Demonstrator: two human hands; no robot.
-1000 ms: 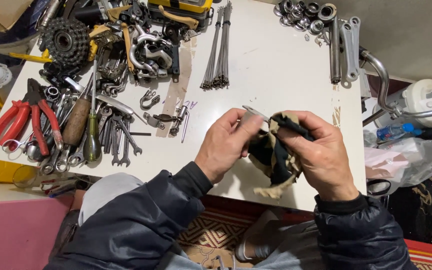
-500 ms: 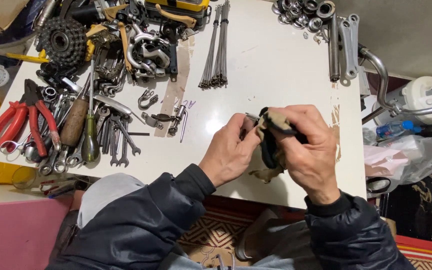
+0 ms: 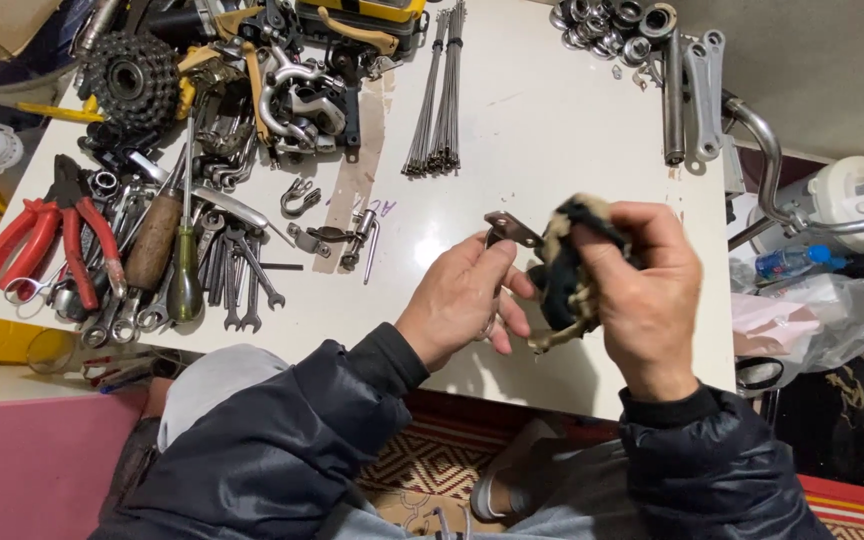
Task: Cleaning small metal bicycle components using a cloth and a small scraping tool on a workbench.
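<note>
My left hand (image 3: 464, 297) pinches a small flat metal bracket (image 3: 510, 229) with a hole in it, holding it above the white table (image 3: 552, 130). Its upper end sticks out past my fingers. Just to the right, my right hand (image 3: 642, 290) grips a bunched black and tan rag (image 3: 564, 270). The rag sits beside the bracket, a little apart from its exposed end. Both hands hover over the near right part of the table, with dark padded sleeves below them.
A heap of tools fills the table's left: red pliers (image 3: 47, 225), spanners (image 3: 237, 265), a screwdriver (image 3: 184, 270), a sprocket cluster (image 3: 132, 75). A bundle of spokes (image 3: 437, 95) lies at the middle back, bearing rings (image 3: 607, 25) and cranks (image 3: 697, 80) at the back right.
The rag covered the bracket half a second ago; now my right hand has drawn it off to the right and the bracket's end shows bare in my left hand.
</note>
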